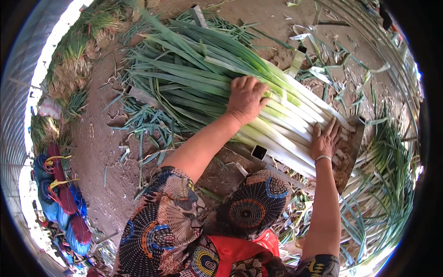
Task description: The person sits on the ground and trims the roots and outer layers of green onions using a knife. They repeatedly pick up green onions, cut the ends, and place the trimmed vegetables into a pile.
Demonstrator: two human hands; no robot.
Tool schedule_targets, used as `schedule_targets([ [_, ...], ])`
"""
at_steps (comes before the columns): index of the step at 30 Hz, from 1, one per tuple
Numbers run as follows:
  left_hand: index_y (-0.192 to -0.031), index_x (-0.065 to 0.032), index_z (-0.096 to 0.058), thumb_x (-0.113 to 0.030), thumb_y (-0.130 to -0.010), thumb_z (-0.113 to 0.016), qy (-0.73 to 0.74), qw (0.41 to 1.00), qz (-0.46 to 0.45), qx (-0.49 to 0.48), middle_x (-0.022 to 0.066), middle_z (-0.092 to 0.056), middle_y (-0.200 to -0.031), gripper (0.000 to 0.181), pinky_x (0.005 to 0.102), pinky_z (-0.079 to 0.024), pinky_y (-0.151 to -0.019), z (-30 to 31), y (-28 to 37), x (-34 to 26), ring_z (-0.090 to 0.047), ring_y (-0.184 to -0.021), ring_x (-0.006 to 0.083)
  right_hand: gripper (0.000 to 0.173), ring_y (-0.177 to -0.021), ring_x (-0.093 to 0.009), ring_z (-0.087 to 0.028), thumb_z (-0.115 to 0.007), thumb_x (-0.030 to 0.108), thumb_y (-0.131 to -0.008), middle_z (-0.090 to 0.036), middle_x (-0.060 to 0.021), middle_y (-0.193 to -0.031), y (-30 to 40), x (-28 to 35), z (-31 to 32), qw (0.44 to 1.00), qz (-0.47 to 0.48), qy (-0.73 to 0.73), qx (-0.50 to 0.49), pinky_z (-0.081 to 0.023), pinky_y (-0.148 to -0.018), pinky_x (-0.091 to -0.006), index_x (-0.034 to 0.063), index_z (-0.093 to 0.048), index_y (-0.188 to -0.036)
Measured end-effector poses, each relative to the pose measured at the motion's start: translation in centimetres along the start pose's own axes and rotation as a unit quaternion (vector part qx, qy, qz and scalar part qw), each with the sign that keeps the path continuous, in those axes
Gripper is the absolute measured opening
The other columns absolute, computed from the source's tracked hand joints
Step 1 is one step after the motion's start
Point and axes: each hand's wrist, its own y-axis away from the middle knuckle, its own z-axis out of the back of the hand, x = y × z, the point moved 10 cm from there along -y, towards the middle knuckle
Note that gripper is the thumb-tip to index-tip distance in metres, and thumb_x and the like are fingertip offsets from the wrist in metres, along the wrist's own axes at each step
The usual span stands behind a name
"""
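A thick bundle of long green onions [287, 121] lies in a low metal frame [273, 168], leaves to the upper left and white stems to the lower right. My left hand [246, 98] curls its fingers over the onions where green turns to white; its fingertips are partly hidden. Spread fingers of my right hand [325, 140] rest flat on the white stems near the roots, with a bracelet at the wrist. Just beyond that hand, the root ends meet the frame's metal end plate [353, 152], which has soil on it.
Square-tube posts [259, 152] rise along the frame. More green onions [384, 187] are heaped at the right. Cut leaves [152, 121] litter the dirt floor [104, 152]. Bundled onions [72, 52] line the left side, above filled blue and red sacks [62, 204].
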Motion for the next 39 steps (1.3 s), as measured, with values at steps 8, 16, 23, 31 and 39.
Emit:
schedule_targets([
  [8, -0.089, -0.0119, -0.059, -0.026, -0.085, -0.054, -0.162, 0.978, 0.128, 0.02, 0.0095, -0.056, -0.095, 0.015, 0.0462, -0.037, -0.087, 2.4, -3.5, 11.6, -0.054, -0.095, 0.028, 0.079, -0.141, -0.031, -0.01, -0.035, 0.057, -0.09, -0.015, -0.0144, -0.152, 0.4, -0.5, -0.3, 0.999, 0.021, -0.034, -0.029, -0.005, -0.113, -0.0498, 0.0081, -0.012, -0.148],
  [16, -0.109, -0.0147, -0.062, -0.026, -0.088, -0.054, -0.17, 0.973, 0.147, -0.057, 0.0092, -0.062, -0.107, 0.025, 0.043, -0.044, -0.086, 1.5, -1.9, 16.8, -0.055, -0.104, 0.0283, 0.076, -0.142, -0.032, -0.005, -0.038, 0.054, -0.09, -0.009, -0.016, -0.154, 0.0, 0.3, 0.2, 0.975, -0.002, -0.221, 0.029, -0.003, -0.114, -0.0467, 0.0085, -0.015, -0.147],
  [23, -0.122, -0.0149, -0.053, -0.025, -0.09, -0.057, -0.123, 0.984, 0.125, -0.025, 0.0084, -0.055, -0.121, 0.034, 0.0451, -0.039, -0.094, 4.1, -7.9, 8.9, -0.05, -0.112, 0.0295, 0.078, -0.142, -0.031, -0.004, -0.033, 0.061, -0.089, -0.01, -0.0117, -0.154, 0.2, 0.9, 2.3, 0.987, 0.032, -0.154, 0.018, 0.001, -0.112, -0.0518, 0.0134, -0.015, -0.148],
  [31, -0.125, 0.0012, -0.043, 0.0, -0.083, -0.053, 0.726, 0.675, 0.012, 0.134, 0.0118, -0.05, -0.123, 0.043, 0.0378, -0.037, -0.1, 9.9, -2.6, -30.6, -0.048, -0.117, 0.0224, 0.045, -0.109, -0.035, -0.048, -0.062, 0.019, -0.08, -0.055, -0.0155, -0.109, 15.4, -2.3, 6.8, 0.887, 0.174, -0.397, -0.161, -0.04, -0.092, -0.0428, 0.0065, -0.05, -0.121],
  [39, -0.108, -0.0024, -0.054, -0.001, -0.087, -0.058, 0.607, 0.695, 0.149, 0.355, 0.0031, -0.056, -0.103, 0.021, 0.024, -0.046, -0.081, -3.8, 5.4, -35.8, -0.055, -0.089, 0.0099, 0.031, -0.088, -0.039, -0.061, -0.057, 0.019, -0.081, -0.063, -0.0219, -0.094, 37.0, -20.5, -23.2, 0.835, -0.35, -0.4, 0.14, -0.048, -0.078, -0.0485, 0.0009, -0.058, -0.106],
])
